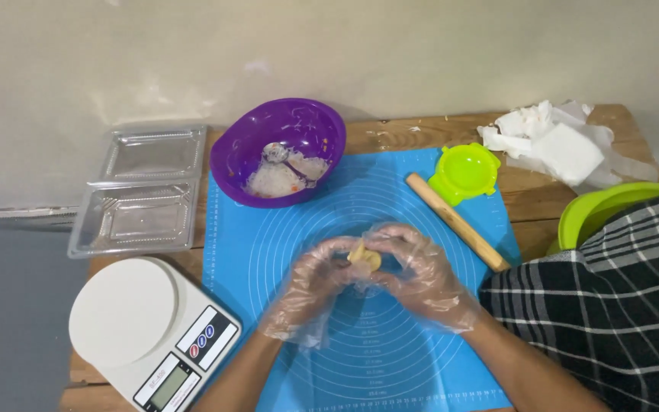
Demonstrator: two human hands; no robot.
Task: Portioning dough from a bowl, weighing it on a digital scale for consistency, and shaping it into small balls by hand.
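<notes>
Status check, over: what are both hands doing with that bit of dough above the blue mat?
Left hand and right hand, gloved, fingers pinched together on dough piece. Dough held above blue mat. Rolling pin and purple bowl lie apart, nothing obstructing.

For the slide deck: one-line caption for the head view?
Gloved left hand and right hand pinch a dough piece over a blue mat, near a purple bowl.

Both hands wear thin, clear plastic gloves that crinkle loosely: the left hand (316, 284) has its glove bunched and flaring open past the wrist, and the right hand (421, 276) has its glove ending in a wrinkled cuff. The forearms below are bare. At the right edge hangs a black garment (612, 305) crossed with thin white check lines.
</notes>
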